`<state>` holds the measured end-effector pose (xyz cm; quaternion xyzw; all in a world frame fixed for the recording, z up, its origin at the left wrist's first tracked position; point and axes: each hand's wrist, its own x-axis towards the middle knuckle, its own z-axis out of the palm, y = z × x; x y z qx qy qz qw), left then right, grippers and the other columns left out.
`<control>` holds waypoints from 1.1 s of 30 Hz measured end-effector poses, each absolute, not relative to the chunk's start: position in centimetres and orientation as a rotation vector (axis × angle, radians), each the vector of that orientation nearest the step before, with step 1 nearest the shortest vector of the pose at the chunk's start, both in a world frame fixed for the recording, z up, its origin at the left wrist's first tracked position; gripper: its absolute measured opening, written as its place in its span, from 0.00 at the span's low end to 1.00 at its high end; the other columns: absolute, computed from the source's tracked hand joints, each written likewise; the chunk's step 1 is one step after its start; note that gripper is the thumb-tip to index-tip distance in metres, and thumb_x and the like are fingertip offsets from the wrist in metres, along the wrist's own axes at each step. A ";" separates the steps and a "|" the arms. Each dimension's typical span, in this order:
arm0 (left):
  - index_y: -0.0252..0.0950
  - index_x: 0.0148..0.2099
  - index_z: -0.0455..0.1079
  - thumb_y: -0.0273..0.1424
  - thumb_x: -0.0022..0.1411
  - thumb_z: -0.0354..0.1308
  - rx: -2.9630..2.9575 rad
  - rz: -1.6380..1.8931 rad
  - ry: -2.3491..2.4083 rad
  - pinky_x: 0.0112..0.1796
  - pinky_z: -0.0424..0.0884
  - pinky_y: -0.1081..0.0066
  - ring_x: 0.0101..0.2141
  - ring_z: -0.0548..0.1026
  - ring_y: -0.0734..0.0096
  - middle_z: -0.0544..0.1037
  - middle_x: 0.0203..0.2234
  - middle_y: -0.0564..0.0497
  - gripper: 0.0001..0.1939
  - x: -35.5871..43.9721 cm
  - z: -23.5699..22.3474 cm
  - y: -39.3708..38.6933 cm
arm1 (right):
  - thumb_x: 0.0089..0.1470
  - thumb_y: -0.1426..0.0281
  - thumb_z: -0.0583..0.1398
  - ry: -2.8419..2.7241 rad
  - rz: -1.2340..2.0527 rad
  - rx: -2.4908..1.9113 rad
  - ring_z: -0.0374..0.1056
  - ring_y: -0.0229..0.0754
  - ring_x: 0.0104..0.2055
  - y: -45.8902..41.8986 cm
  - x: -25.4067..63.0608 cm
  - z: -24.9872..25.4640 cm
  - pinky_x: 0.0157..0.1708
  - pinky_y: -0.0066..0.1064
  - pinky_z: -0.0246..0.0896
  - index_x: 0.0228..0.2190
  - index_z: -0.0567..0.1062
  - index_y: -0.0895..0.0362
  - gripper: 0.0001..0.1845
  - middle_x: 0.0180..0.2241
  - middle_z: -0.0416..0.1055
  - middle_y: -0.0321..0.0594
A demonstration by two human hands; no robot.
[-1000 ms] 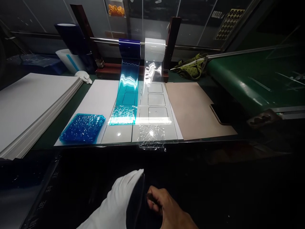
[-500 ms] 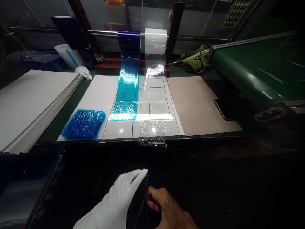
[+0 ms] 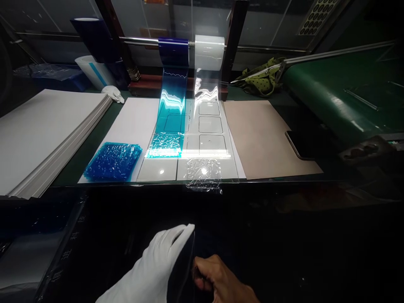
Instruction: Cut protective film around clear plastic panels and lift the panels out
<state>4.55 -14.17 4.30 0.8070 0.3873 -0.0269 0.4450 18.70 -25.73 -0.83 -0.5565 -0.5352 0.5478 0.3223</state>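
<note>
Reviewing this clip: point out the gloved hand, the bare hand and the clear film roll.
Gloved left hand (image 3: 154,265): head view, back of the glove.
Bare right hand (image 3: 217,280): head view, back of the hand.
Clear film roll (image 3: 209,49): head view, front of the roll.

Green workbench (image 3: 67,162) carries stacked white sheets (image 3: 47,126); tan board (image 3: 261,139); phone (image 3: 303,145).
</note>
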 end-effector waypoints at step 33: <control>0.48 0.59 0.62 0.45 0.45 0.63 2.460 0.404 1.727 0.48 0.66 0.50 0.54 0.63 0.45 0.58 0.54 0.40 0.38 9.4 8.8 -3.3 | 0.40 0.40 0.61 -1.235 -0.460 -2.688 0.24 0.69 0.67 -13.7 45.1 2.2 0.55 0.73 0.26 0.65 0.38 0.64 0.66 0.66 0.34 0.65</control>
